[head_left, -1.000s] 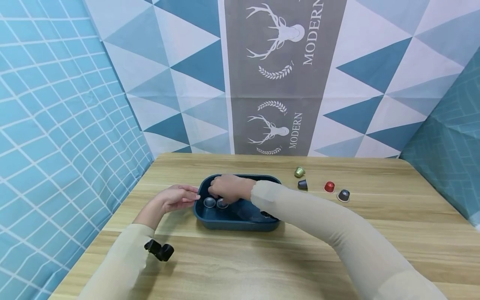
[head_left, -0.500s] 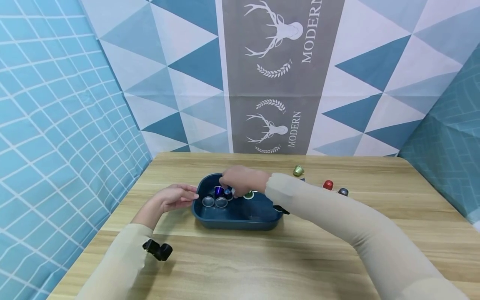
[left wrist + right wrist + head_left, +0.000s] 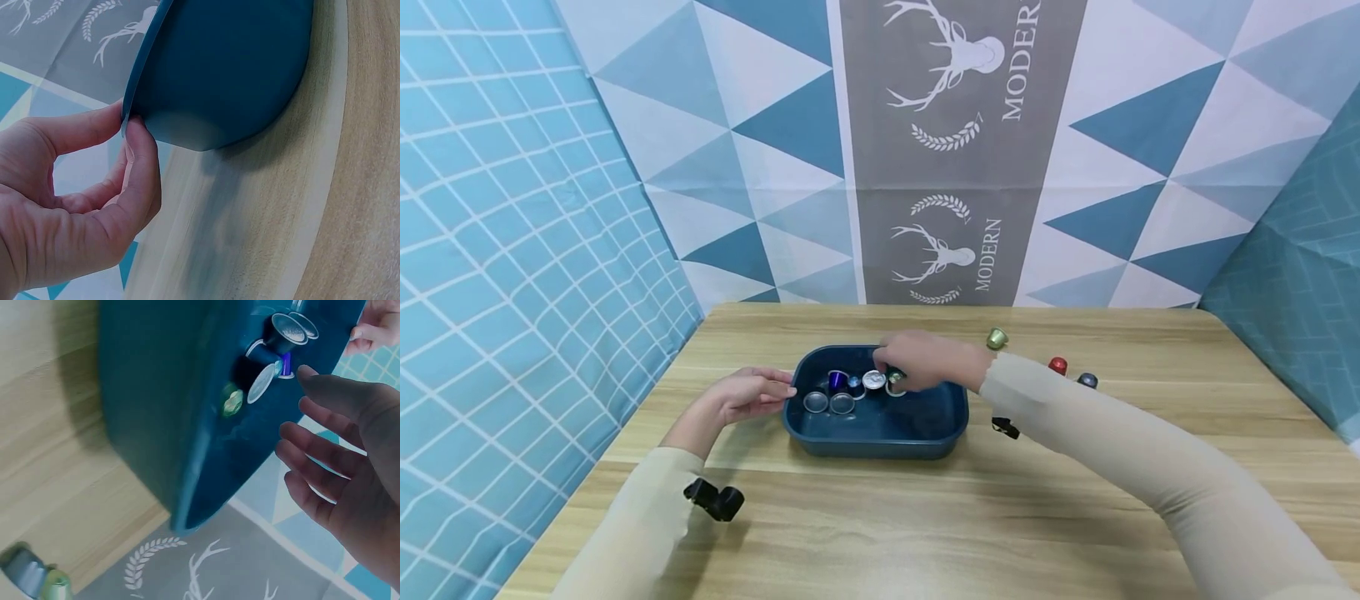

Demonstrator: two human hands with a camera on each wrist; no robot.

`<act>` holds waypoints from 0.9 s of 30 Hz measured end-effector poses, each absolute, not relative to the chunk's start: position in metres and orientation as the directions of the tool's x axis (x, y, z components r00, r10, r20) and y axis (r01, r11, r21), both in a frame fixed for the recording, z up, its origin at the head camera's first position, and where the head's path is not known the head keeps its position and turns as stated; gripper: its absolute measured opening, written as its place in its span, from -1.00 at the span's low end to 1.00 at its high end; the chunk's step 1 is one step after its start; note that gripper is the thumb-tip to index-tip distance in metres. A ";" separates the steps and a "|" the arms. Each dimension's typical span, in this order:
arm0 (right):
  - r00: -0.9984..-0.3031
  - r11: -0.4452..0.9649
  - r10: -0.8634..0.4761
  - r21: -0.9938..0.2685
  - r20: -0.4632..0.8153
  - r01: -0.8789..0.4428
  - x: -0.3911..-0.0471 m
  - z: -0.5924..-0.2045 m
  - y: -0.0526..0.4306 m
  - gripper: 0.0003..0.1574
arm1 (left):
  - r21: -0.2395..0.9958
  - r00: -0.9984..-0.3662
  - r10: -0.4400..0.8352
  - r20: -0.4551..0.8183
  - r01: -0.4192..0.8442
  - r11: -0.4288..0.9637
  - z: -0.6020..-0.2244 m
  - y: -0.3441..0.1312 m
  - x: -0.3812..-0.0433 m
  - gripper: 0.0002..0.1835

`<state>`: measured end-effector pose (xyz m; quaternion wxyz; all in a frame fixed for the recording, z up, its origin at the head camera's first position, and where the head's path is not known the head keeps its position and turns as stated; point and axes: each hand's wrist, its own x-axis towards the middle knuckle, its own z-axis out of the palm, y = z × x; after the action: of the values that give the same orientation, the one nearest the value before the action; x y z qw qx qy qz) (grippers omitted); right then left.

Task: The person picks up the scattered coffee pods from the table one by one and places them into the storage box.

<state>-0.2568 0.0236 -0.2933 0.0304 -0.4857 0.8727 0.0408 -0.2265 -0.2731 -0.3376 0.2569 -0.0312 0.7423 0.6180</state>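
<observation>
A dark blue tub [image 3: 880,448] sits on the table, its left end pinched at the rim between the thumb and fingers of my left hand [image 3: 81,206]. Over the tub's back wall is my right hand [image 3: 917,360]; its fingers are loosely bent with nothing between them in the right wrist view. Several coffee capsules lie inside: a blue one [image 3: 838,382], one showing its silver foil lid [image 3: 874,380], a green one [image 3: 232,400] just under the right hand, and two with round lids up [image 3: 816,402] toward the front left. A darker capsule beside the blue one is partly hidden.
On the table to the right of the tub are a gold-green capsule [image 3: 997,338], a red capsule [image 3: 1057,365] and a dark grey capsule [image 3: 1087,380]. Another dark capsule [image 3: 24,569] shows in the right wrist view. Patterned cloth [image 3: 955,167] hangs behind the table.
My right hand has moved rightward from the tub's left part toward its back right, uncovering the capsules inside. The left hand stays on the rim.
</observation>
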 end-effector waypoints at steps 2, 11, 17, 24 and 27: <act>-0.520 0.520 -0.852 0.012 -0.067 -0.854 -0.256 -0.293 0.032 -0.70 | 0.901 -0.865 0.273 -0.421 -0.363 0.238 -0.338 -0.272 -0.227 -0.35; -0.524 0.521 -0.848 -0.052 0.080 -0.852 -0.250 -0.292 0.066 -0.68 | 0.902 -0.862 0.283 -0.420 -0.361 0.238 -0.339 -0.271 -0.230 -0.35; -0.530 0.528 -0.834 -0.058 0.150 -0.847 -0.247 -0.291 0.081 -0.67 | 0.901 -0.863 0.278 -0.421 -0.362 0.240 -0.339 -0.276 -0.225 -0.35; -0.548 0.542 -0.812 -0.091 0.200 -0.835 -0.246 -0.291 0.106 -0.68 | 0.904 -0.863 0.286 -0.417 -0.361 0.230 -0.341 -0.276 -0.228 -0.35; -0.556 0.551 -0.802 -0.089 0.217 -0.830 -0.246 -0.293 0.117 -0.68 | 0.900 -0.864 0.277 -0.422 -0.362 0.242 -0.340 -0.276 -0.229 -0.35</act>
<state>-0.2461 0.1173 -0.2928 -0.0757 -0.4650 0.8774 -0.0906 -0.2292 -0.2756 -0.3399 0.2596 -0.0288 0.7440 0.6151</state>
